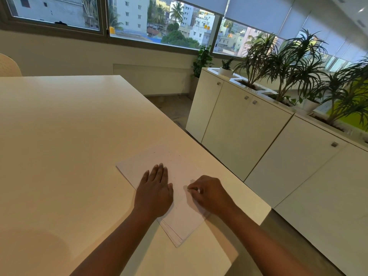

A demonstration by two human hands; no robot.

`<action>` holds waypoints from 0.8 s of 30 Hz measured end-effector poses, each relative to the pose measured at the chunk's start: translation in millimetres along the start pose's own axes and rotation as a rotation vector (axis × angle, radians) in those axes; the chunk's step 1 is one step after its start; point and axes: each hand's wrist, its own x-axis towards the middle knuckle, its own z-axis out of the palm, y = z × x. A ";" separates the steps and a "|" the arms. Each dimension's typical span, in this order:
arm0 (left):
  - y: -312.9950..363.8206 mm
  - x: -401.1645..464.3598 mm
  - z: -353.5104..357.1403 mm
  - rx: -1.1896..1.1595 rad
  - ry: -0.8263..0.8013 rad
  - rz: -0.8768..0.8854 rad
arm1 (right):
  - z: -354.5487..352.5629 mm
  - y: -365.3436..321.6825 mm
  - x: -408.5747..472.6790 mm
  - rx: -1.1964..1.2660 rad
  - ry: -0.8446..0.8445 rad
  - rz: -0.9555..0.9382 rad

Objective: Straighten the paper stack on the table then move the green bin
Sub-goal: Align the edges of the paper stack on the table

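So the paper stack [179,196] sits near the right edge of the white desk [59,136], turned at an angle to the desk's edges, and the sheets aren't lined up — you can see the edges fanned out at the near corner. The left hand [155,190] lies flat on the stack's left part, palm down, fingers straight and together, thumb out to the side. The right hand [209,193] is on the stack's right side with its fingers curled in, and it looks like the fingertips are pinching a lifted bit of the top sheet — it's a little blurry there, so I can't say how many sheets it's got. Both forearms come in from the bottom of the frame. No green bin to be seen in this view. To the right of the desk, across a strip of floor, there's a row of white cabinets [249,126] with plants [288,62] in planters on top. Behind all that is a long window [159,22] with blinds partly down, looking out on buildings and palm trees. The top of a pale chair [9,65] pokes up at the far left.
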 end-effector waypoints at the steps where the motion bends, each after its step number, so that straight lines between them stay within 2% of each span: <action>1: -0.4 0.1 0.2 0.002 0.002 0.001 | -3.4 5.4 4.8 -0.004 0.024 0.015; 5: -0.3 -0.3 -0.3 0.009 0.004 0.003 | -15.6 19.9 21.0 -0.073 0.066 0.146; 10: -0.2 0.3 -0.7 0.006 -0.006 0.000 | 5.3 -2.3 6.8 -0.009 -0.029 0.016; 16: 1.1 -1.0 -2.3 0.026 0.004 0.002 | -13.9 18.8 23.2 -0.064 0.066 0.139; 21: 0.6 0.0 -1.2 0.029 -0.006 -0.003 | 4.8 2.5 14.0 -0.020 -0.009 0.004; 24: 0.1 -0.1 -0.8 0.029 -0.012 -0.001 | -5.2 11.2 19.8 -0.067 0.043 0.070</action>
